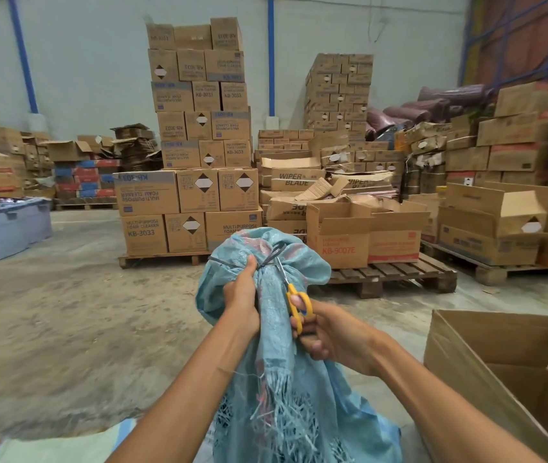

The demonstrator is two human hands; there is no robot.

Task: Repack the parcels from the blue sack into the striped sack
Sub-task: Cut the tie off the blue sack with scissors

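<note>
The blue woven sack [286, 379] stands in front of me, its neck bunched and bound by a dark tie [267, 259]. My left hand [241, 295] grips the gathered neck just below the tie. My right hand [329, 332] holds yellow-handled scissors [294, 300], whose blades point up at the tie. The sack's lower part is frayed, and its contents are hidden. A pale striped fabric [65, 444] lies on the floor at the bottom left.
An open empty cardboard box [513, 372] stands at my right. Pallets stacked with cartons [195, 155] fill the back, with more boxes [500, 195] to the right. A grey plastic tub [8, 225] sits at the left. Concrete floor [82, 312] stretches between.
</note>
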